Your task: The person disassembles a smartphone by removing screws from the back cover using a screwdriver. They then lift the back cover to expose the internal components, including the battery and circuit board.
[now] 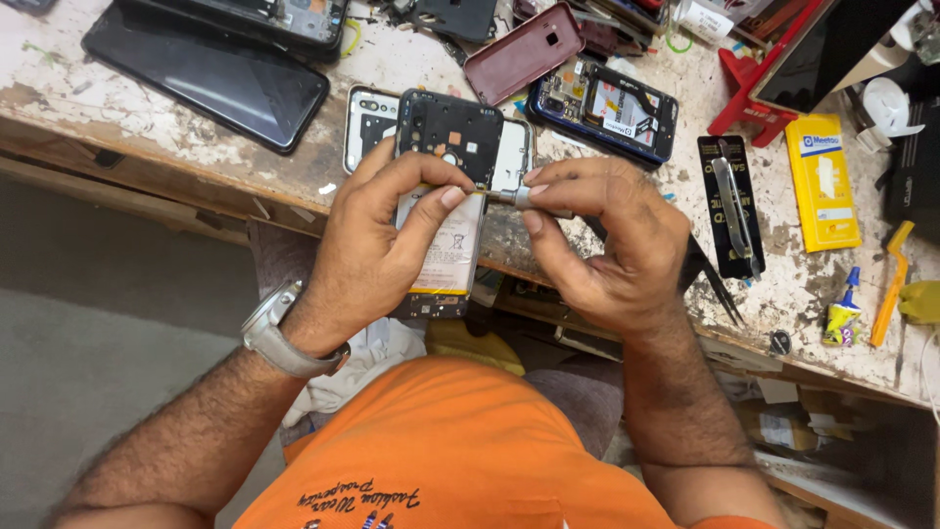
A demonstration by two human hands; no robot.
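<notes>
Head view: the left hand [367, 250] grips an opened phone [443, 196], back cover off, battery and black inner frame showing, and holds it just above the near edge of the bench [176, 162]. Thumb and forefinger are pinched at the phone's right edge, at about 3 o'clock on it. The right hand [612, 240] is closed around a small metal screwdriver [524, 199], with the tip meeting the phone at that same edge, right beside the left thumb.

By the look of it, the step in hand is work on a screw or clip on the frame's right side. The next move calls for a steady phone, the tip kept seated, and light turning pressure so that it does not slip onto the battery.

Around them: a white back shell [367, 122] lies at 11 o'clock from the phone, a maroon case [524, 51] at 1 o'clock, and a blue opened phone [602, 106] at 2 o'clock. Tweezers [732, 201] lie on a black card at 3 o'clock, and a dark tablet [211, 73] at 10 o'clock.
</notes>
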